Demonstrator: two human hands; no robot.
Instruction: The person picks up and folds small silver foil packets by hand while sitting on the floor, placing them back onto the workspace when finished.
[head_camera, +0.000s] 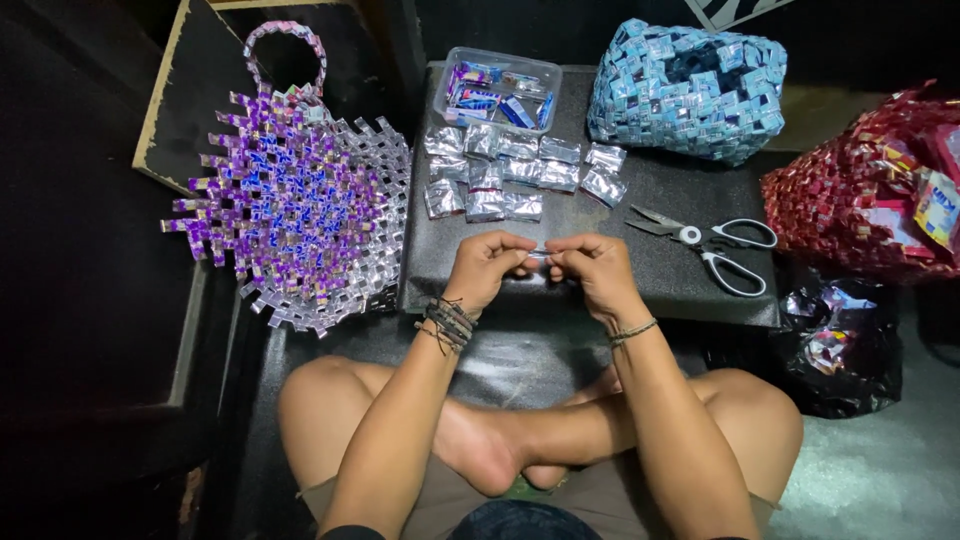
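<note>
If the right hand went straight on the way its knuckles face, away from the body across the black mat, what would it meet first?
Likely the silver folded wrappers, just ahead of the right hand; the scissors lie off to its right. Depth is unclear.

Mostly hidden between the fingertips of the left hand (487, 266) and right hand (590, 268): a small silver strip (539, 253), too small to make out. Far right of the right hand, cut off by the edge: a red woven bag (850, 200). Beyond it, upper right, cropped: a striped corner (725, 10), unidentifiable.
</note>
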